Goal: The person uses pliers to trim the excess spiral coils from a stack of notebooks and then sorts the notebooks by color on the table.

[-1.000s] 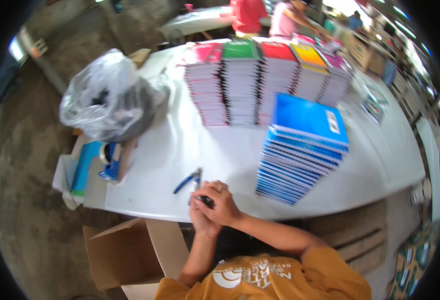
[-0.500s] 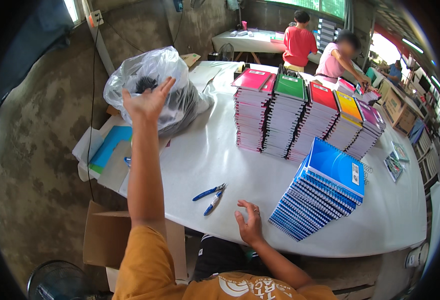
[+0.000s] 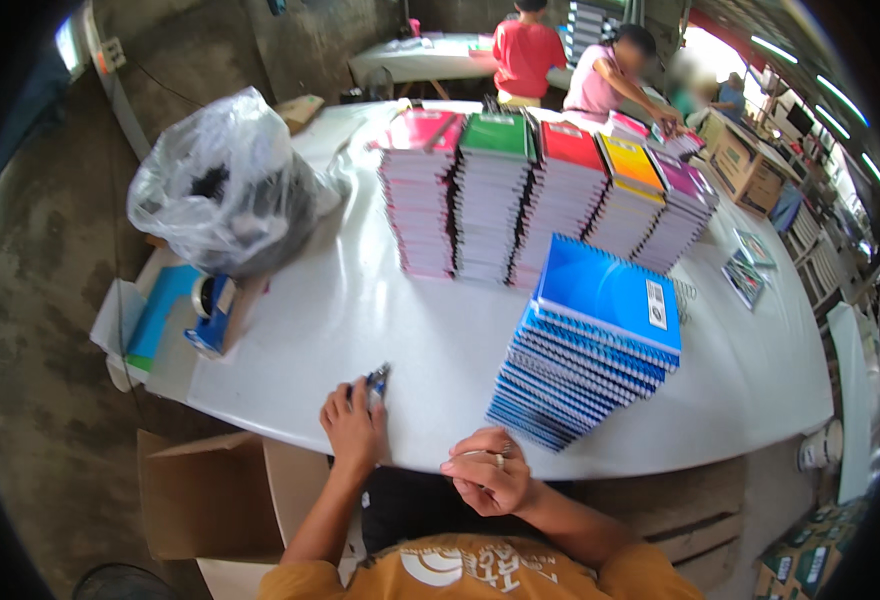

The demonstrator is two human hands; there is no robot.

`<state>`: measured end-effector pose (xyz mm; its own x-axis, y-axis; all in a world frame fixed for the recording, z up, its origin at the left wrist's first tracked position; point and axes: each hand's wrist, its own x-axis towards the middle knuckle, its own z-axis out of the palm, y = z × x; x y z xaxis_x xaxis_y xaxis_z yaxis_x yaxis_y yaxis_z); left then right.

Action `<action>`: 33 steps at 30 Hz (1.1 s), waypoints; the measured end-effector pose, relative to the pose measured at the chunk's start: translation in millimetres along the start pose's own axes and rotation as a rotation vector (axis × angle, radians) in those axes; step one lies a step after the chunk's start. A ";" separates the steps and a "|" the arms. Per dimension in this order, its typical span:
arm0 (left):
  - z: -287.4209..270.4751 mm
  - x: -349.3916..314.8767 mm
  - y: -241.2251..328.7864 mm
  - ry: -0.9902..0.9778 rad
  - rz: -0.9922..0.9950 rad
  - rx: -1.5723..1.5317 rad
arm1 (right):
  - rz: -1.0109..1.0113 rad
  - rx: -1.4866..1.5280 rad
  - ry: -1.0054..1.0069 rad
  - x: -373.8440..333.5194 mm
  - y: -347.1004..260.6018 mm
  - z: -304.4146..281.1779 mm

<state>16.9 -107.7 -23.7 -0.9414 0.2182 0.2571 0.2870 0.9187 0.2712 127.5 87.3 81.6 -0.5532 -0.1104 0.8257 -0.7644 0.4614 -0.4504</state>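
My left hand (image 3: 352, 428) rests on the white table near its front edge, fingers curled over the blue-handled cutting pliers (image 3: 378, 380); the metal jaws stick out beyond the fingertips. Most of the handles are hidden. My right hand (image 3: 490, 472) is raised at the table edge with its fingers bent together; whatever they may hold is too small to make out. Just beyond it stands a tall, leaning stack of blue spiral notebooks (image 3: 610, 300), its wire coils showing along the near side.
Behind stand stacks of notebooks with pink, green (image 3: 495, 135), red, yellow and purple covers. At left are a clear plastic bag (image 3: 225, 190) with dark contents and a blue tape dispenser (image 3: 212, 315). An open cardboard box (image 3: 205, 500) sits below. Two people work farther back.
My left hand has come down from beside the plastic bag to the pliers. The right hand's fingers have closed and it has drawn nearer me. The view has swung right.
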 end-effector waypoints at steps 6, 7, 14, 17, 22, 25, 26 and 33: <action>-61.5 22.4 29.4 -0.474 -0.484 -1.758 | 0.128 -0.881 0.082 100.7 -57.6 -77.9; -78.2 23.2 45.8 -0.624 -0.405 -2.118 | 0.190 -0.915 0.057 106.7 -49.8 -80.1; -129.3 21.8 145.6 -1.220 0.068 -2.425 | 0.280 -0.977 0.109 105.0 -20.5 -86.5; -135.3 23.3 159.5 -1.337 0.049 -2.391 | 0.279 -0.962 0.116 103.5 -18.6 -86.7; -128.1 20.6 161.8 -1.366 0.023 -2.472 | 0.297 -0.916 0.133 103.1 -17.9 -86.8; -122.1 20.0 158.9 -1.449 0.188 -2.582 | 0.338 -0.895 0.149 105.7 -21.8 -84.6; -128.9 19.3 156.9 -1.391 0.130 -2.462 | 0.337 -0.901 0.154 105.3 -21.1 -85.1; -140.4 27.7 142.3 -1.103 0.115 -1.853 | 0.318 -0.886 0.166 102.9 -20.4 -85.8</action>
<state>56.6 -17.2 152.2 -0.4094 0.9121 0.0203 -0.5094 -0.2470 0.8243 114.7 142.1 204.9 -0.5857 0.2297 0.7773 -0.0199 0.9546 -0.2971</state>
